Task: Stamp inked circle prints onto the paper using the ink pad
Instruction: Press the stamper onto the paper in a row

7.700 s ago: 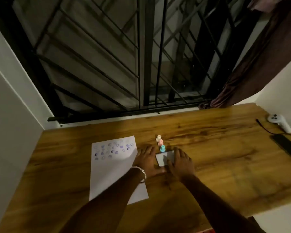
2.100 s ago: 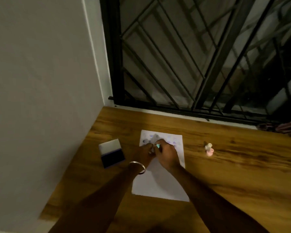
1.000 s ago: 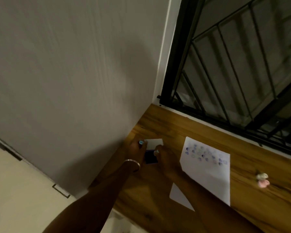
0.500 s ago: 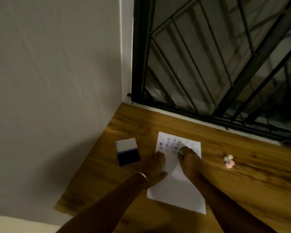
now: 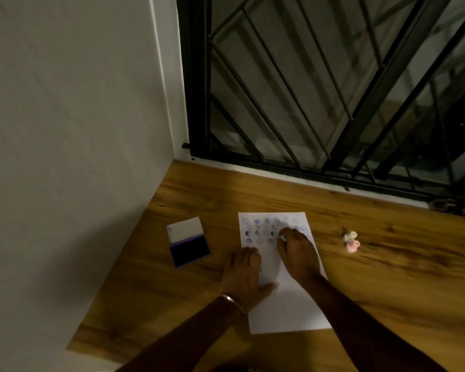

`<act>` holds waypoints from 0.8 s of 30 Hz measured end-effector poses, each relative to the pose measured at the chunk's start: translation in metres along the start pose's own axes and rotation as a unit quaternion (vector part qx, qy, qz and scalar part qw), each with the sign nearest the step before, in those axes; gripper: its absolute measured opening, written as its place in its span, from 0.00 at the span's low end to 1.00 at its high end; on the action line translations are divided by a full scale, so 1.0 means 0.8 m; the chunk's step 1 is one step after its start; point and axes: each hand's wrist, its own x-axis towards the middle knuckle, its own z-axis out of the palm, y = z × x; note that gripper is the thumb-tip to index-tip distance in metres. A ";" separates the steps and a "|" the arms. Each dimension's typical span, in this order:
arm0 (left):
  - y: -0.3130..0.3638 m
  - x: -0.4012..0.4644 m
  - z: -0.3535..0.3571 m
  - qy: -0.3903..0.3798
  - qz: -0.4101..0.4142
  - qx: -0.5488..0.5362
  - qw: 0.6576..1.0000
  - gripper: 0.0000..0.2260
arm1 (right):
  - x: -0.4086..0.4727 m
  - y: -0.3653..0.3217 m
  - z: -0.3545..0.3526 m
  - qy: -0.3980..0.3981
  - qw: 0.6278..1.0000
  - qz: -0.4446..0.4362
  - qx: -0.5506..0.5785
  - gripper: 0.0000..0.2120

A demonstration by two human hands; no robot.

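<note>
1. Compared with half a second ago, the right hand (image 5: 299, 255) is moved a little further up the paper (image 5: 285, 302), among the prints.
2. A small pale stamp (image 5: 282, 238) is pinched in the curled right hand and pressed onto the paper.
3. The left hand (image 5: 244, 275) is laid flat and open on the paper's left edge.
4. One open ink pad (image 5: 188, 245) is seen on the counter (image 5: 387, 291), left of the paper.
5. Two spare stamps (image 5: 351, 241) are seen to the right.
</note>
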 end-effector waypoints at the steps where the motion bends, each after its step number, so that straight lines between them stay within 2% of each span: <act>1: 0.000 0.000 0.001 -0.001 -0.002 0.000 1.000 0.38 | 0.002 -0.003 0.001 0.000 1.000 -0.004 0.001 0.12; 6: 0.000 -0.001 0.005 0.014 -0.004 0.016 1.000 0.37 | 0.004 -0.004 0.012 -0.001 1.000 0.005 0.007 0.12; 10: -0.003 -0.002 0.011 0.041 0.007 0.029 0.999 0.36 | 0.002 -0.002 0.023 -0.036 0.999 0.020 0.003 0.13; 13: -0.006 -0.001 0.011 0.020 -0.005 0.013 1.000 0.37 | 0.005 -0.005 0.021 -0.054 0.998 0.018 -0.004 0.13; 16: -0.001 0.000 0.008 0.001 -0.013 0.015 1.000 0.36 | 0.007 -0.004 0.014 -0.040 0.999 0.029 0.022 0.13; 18: 0.001 -0.002 0.004 0.014 -0.018 0.002 1.000 0.30 | 0.003 -0.002 0.009 0.003 0.996 0.050 0.070 0.12; 20: 0.001 -0.001 -0.007 0.039 -0.038 -0.041 0.998 0.25 | -0.002 -0.003 0.004 0.047 0.992 0.057 0.100 0.12; 21: 0.001 0.001 -0.014 0.035 -0.054 -0.096 0.993 0.23 | -0.005 -0.003 0.004 0.060 0.991 0.051 0.105 0.12; 24: -0.004 0.014 -0.033 0.021 -0.107 -0.280 0.954 0.14 | -0.015 -0.012 0.004 0.064 0.991 0.023 0.119 0.12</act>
